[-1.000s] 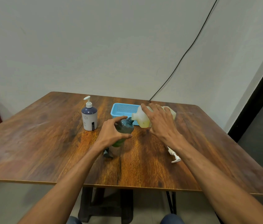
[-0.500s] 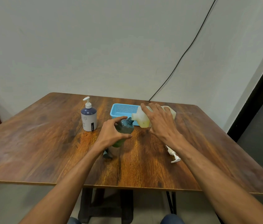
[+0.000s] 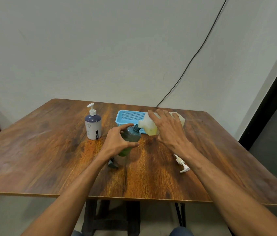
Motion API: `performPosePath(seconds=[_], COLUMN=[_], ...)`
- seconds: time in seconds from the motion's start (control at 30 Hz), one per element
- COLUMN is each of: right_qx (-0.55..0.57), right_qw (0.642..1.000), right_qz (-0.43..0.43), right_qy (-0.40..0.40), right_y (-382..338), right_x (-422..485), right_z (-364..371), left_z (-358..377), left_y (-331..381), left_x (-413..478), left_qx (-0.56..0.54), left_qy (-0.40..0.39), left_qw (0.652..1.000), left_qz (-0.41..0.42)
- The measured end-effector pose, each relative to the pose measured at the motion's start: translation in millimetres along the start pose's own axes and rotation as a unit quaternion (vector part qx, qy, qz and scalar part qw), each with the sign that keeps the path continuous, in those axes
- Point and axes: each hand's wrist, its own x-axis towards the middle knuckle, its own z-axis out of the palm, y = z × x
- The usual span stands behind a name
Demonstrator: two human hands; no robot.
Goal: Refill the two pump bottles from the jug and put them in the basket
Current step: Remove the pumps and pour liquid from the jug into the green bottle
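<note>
Pouring from a translucent white plastic jug (image 3: 148,126) into a dark green plastic pump bottle (image 3: 131,135).
Left hand (image 3: 117,142) clasps the tilted bottle's body above the brown wooden table (image 3: 49,150). Right hand (image 3: 168,132) wraps the jug, spout at the bottle's neck. Jug is likely heavy, sloshing and slippery, so hold its broad body. Pose matches a second ago.

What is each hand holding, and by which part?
Left hand grips the green bottle round its body; right hand holds the tilted jug across its side.

Bare table (image 3: 32,159) at left and along near edge. Blocked at centre by jug (image 3: 149,127) tipped to green bottle (image 3: 131,136) before basket (image 3: 127,116); white pump bottle (image 3: 93,128) left, loose pump (image 3: 182,165) right.
</note>
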Motion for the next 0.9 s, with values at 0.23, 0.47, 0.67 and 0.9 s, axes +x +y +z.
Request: performPosePath(seconds=[0.23,0.47,0.67,0.9], right_qx=[-0.001,-0.006,-0.006,-0.008], right_qw=[1.0,1.0,1.0,1.0], right_qz=[0.0,-0.002,-0.003,-0.003], right_qy=[0.002,0.008,0.013,0.014], right_y=[0.2,0.6,0.1,0.3], right_x=[0.0,-0.1,0.9,1.1], right_z=[-0.4,-0.9,-1.5,-1.2], left_z=[0.7,1.1,0.7,2.0], left_y=[-0.9,-4.7,-3.3,-1.8], left_x=[0.3,3.3,2.8,2.1], left_qx=[0.005,0.008,0.004,0.009], left_qy=[0.004,0.001,0.001,0.003], left_qw=[1.0,1.0,1.0,1.0], left_qz=[0.001,0.004,0.004,0.005])
